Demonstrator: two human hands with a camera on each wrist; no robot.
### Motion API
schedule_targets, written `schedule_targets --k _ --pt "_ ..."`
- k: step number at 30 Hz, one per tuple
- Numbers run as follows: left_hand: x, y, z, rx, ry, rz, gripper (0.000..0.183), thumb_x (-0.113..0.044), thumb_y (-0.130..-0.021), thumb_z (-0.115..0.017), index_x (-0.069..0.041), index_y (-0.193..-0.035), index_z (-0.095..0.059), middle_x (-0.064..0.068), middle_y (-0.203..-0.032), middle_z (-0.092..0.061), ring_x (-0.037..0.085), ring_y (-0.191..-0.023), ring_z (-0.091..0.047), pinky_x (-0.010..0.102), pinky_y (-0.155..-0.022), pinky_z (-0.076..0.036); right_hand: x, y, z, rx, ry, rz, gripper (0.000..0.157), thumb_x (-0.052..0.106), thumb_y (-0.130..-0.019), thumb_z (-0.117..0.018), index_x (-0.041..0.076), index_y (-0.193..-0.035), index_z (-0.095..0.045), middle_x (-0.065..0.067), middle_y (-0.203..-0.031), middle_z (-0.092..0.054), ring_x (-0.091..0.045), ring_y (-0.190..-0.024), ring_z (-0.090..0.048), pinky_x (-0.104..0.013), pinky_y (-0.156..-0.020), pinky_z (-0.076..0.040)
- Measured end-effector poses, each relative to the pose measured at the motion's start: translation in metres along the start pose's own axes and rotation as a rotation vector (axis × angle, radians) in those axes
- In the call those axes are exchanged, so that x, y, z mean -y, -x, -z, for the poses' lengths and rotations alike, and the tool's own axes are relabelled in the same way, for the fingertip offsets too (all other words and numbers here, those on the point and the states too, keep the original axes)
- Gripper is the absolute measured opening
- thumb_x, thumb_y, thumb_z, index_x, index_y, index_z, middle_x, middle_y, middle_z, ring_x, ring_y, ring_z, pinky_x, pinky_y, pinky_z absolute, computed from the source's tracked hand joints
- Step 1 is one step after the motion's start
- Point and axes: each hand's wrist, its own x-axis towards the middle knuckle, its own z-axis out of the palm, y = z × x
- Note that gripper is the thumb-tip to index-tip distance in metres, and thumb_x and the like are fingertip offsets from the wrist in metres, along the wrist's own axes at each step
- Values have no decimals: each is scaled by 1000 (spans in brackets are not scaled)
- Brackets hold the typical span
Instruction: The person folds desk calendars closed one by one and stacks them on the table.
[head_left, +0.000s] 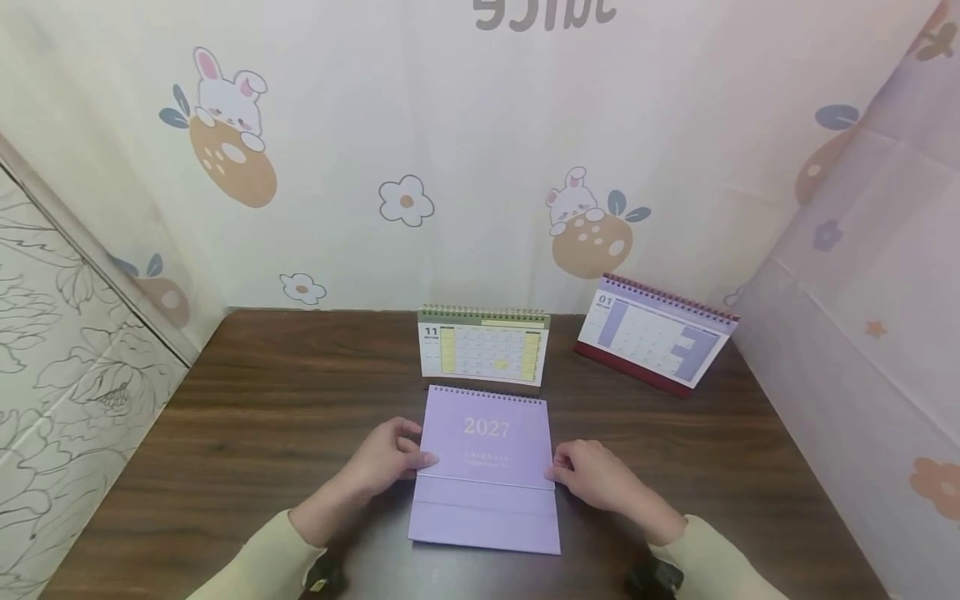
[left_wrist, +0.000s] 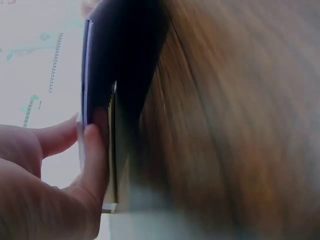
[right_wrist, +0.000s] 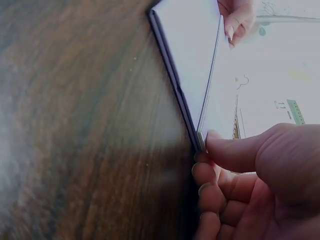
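A lilac desk calendar (head_left: 486,433) marked 2027 lies in front of me, with a spiral binding along its far edge and a crease across its lower part. At its left edge my left hand (head_left: 386,458) pinches it, thumb on the cover. My right hand (head_left: 595,475) grips the opposite edge between thumb and curled fingers. In the left wrist view, the calendar's thin edge (left_wrist: 86,65) stands raised above the dark wood, with a gap between its layers. The right wrist view shows the folded lilac panel (right_wrist: 187,50) and my right thumb pressing on the edge.
Just behind stands a green-bound calendar (head_left: 483,350) showing 11. A red-based calendar (head_left: 652,333) showing 01 stands angled at the back right. Everything rests on a dark wooden table (head_left: 285,392), with a patterned curtain (head_left: 480,250) along its back edge.
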Motion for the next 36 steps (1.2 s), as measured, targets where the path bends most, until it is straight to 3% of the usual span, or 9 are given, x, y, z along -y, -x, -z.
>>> schedule_targets --k 4,9,16,21,29,36 --pt "3 -1 2 61 109 46 60 -4 -85 -77 14 -131 -45 10 -81 -68 21 -77 -68 40 -75 -59 -5 -2 4 7 -19 73 25 20 -89 -75 15 -71 -59 6 -57 -43 -10 -53 -43 -25 -50 -34" --pt "8 0 2 107 167 63 58 -2 -86 -76 13 -132 -44 10 -82 -69 20 -77 -68 37 -73 -59 -13 -2 8 17 -80 121 20 24 -88 -77 16 -78 -62 9 -61 -52 -9 -55 -48 -26 -51 -39" --pt "14 1 7 147 220 46 51 -1 -87 -74 12 -128 -47 9 -83 -70 19 -76 -68 35 -72 -58 -19 3 9 78 -327 144 24 24 -88 -77 7 -92 -61 5 -71 -68 -13 -61 -63 -27 -58 -49" --pt "18 4 12 129 196 50 55 -4 -88 -74 13 -131 -45 10 -86 -71 20 -78 -69 37 -74 -59 -16 5 7 100 -461 135 25 17 -88 -77 1 -96 -61 -1 -74 -71 -18 -63 -64 -27 -60 -51" --pt "19 14 21 94 85 24 65 -6 -89 -74 18 -139 -39 13 -89 -71 25 -84 -71 43 -79 -58 -4 8 -4 53 -550 81 28 16 -84 -79 -2 -98 -61 -4 -73 -71 -19 -62 -62 -27 -58 -51" --pt "17 24 34 104 67 -14 63 -2 -92 -69 22 -139 -34 17 -94 -71 31 -88 -71 45 -79 -58 15 9 -15 -14 -632 49 49 12 -84 -78 -4 -123 -54 -5 -75 -71 -19 -66 -62 -27 -61 -50"
